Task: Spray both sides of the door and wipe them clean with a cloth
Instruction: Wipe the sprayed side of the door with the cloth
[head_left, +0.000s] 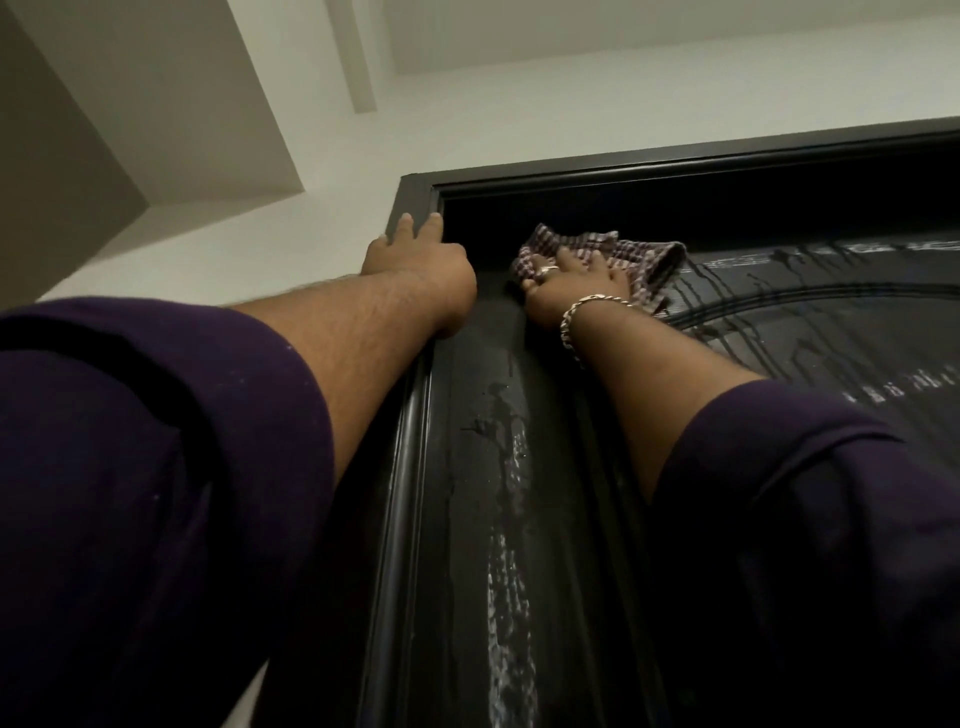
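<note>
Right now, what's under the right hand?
The right hand presses a checked cloth flat against the wet black door near its top corner. The door surface beneath the cloth is covered, unseen.

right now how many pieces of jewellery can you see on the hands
2: a ring on the right hand pressing the checked cloth, and a chain bracelet on that wrist. The left hand shows none; some may be hidden.
</note>
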